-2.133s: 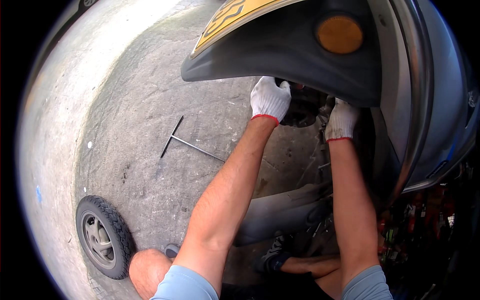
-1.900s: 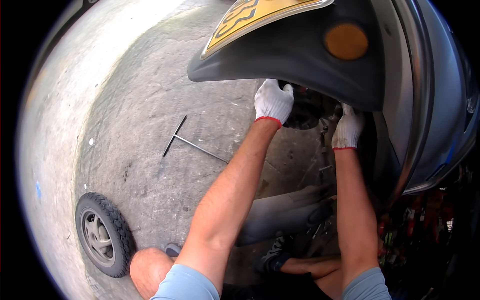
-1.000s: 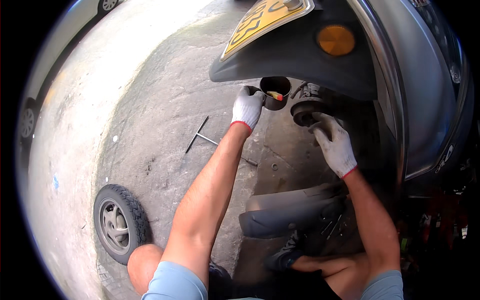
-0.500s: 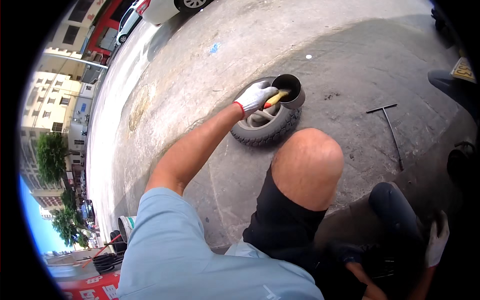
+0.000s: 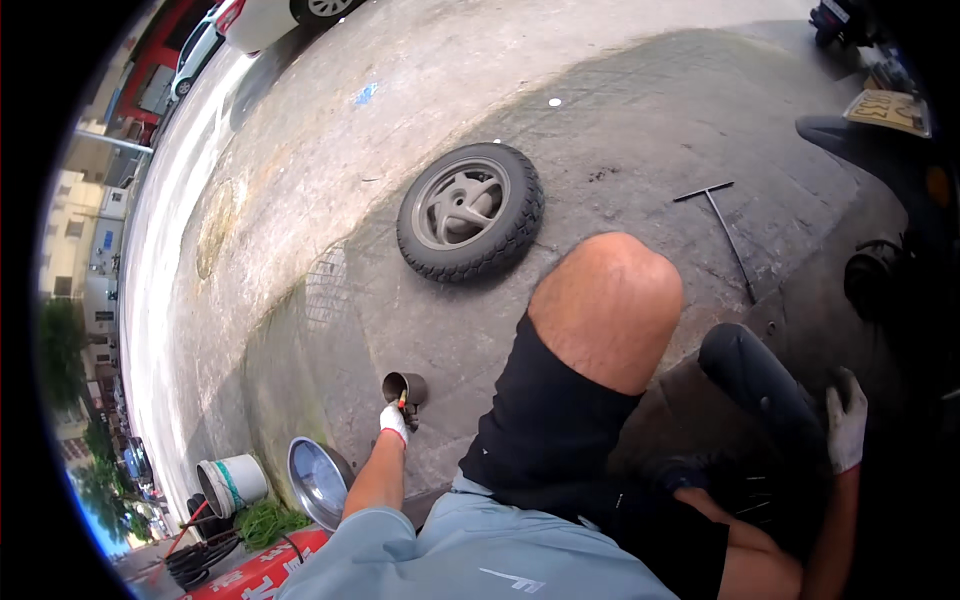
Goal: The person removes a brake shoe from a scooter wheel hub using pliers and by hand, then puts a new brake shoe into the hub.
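Note:
My left hand (image 5: 394, 420), in a white red-cuffed glove, is low on my left, closed on a dark metal cup (image 5: 412, 382) with a yellow-red handle (image 5: 403, 399) of some tool in it. I cannot tell whether the cup rests on the ground. My gloved right hand (image 5: 846, 420) is at the far right with fingers apart, touching or beside the dark exhaust pipe (image 5: 750, 372). A detached wheel (image 5: 510, 235) lies beyond my left hand, and a T-handle wrench (image 5: 728, 239) lies on the concrete near the scooter's rear fender (image 5: 837, 134).
A steel basin (image 5: 308, 477), a white bucket (image 5: 243, 479), green cord (image 5: 268, 522) and dark hoses (image 5: 200, 560) sit at lower left. My bent knee (image 5: 620, 295) rises in the middle. Parked cars (image 5: 255, 30) and another scooter (image 5: 835, 25) stand farther off.
My view has swung left, away from beneath the fender. My left hand has carried the cup from beside the scooter, past the wheel, down to my left. My right hand left the hub.

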